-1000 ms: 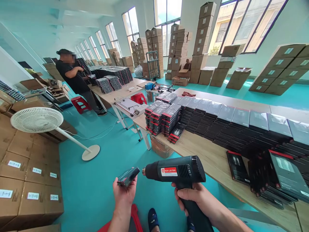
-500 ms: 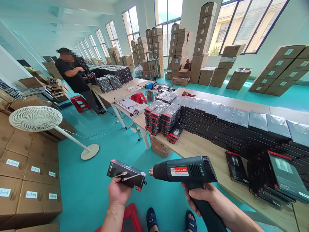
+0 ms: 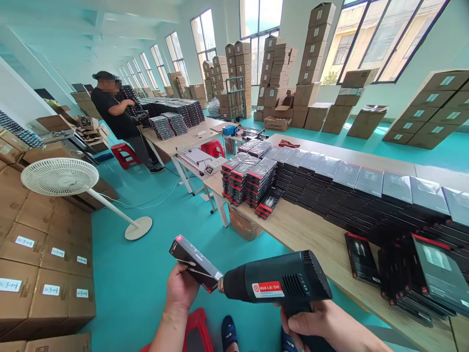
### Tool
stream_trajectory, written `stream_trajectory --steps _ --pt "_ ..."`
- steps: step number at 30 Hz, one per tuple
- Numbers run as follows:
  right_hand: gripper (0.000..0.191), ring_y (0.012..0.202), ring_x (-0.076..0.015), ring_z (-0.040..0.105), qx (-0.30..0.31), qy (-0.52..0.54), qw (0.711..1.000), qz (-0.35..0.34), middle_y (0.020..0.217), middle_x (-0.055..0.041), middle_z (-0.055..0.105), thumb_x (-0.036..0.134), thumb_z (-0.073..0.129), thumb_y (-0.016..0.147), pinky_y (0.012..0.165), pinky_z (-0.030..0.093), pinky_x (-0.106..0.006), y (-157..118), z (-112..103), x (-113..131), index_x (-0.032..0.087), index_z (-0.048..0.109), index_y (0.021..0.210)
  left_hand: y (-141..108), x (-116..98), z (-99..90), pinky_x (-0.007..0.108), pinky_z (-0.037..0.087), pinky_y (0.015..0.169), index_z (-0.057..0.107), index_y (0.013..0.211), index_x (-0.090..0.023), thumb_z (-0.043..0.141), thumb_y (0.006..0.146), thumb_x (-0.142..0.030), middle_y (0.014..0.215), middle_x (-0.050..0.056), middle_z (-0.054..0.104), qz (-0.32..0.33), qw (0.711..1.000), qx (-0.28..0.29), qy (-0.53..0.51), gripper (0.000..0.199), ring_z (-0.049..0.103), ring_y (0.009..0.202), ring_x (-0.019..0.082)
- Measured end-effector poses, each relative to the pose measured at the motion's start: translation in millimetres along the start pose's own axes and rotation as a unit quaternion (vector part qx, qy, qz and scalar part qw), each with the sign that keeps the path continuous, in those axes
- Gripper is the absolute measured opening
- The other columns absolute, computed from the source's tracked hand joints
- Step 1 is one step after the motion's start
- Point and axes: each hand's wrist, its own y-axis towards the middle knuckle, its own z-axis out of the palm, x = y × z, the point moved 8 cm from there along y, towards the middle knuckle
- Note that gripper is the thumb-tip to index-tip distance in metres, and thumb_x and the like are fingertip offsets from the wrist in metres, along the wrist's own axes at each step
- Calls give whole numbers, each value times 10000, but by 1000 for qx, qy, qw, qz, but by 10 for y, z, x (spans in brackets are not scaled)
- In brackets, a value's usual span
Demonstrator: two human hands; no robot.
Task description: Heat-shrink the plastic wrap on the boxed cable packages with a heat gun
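My left hand (image 3: 182,289) is closed round the lower side of a small black box (image 3: 196,264) with a cable picture and a red corner. The box is tilted, its narrow side turned partly up. My right hand (image 3: 311,325) grips the handle of a dark heat gun (image 3: 273,278) with a red and white label. The gun points left, and its metal nozzle is at the right end of the box; whether they touch I cannot tell.
On the right, a long wooden table (image 3: 293,229) bears stacks of black boxes (image 3: 315,193). A white fan (image 3: 60,177) and cartons (image 3: 25,276) stand left. Below is a red stool (image 3: 200,332). A person (image 3: 117,117) stands at a far table.
The black box has turned in my left hand, showing more of its narrow side. The heat gun has moved left and slightly down, its nozzle now closer to the box.
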Motion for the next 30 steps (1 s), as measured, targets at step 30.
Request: stream_trajectory --steps 30 --pt "271 581 -178 646 11 -27 999 -32 725 -39 689 268 730 692 497 513 -277 604 25 1082 142 630 909 -241 400 36 265 450 490 643 827 -182 615 649 -150 585 -19 634 -40 982 75 166 183 586 504 165"
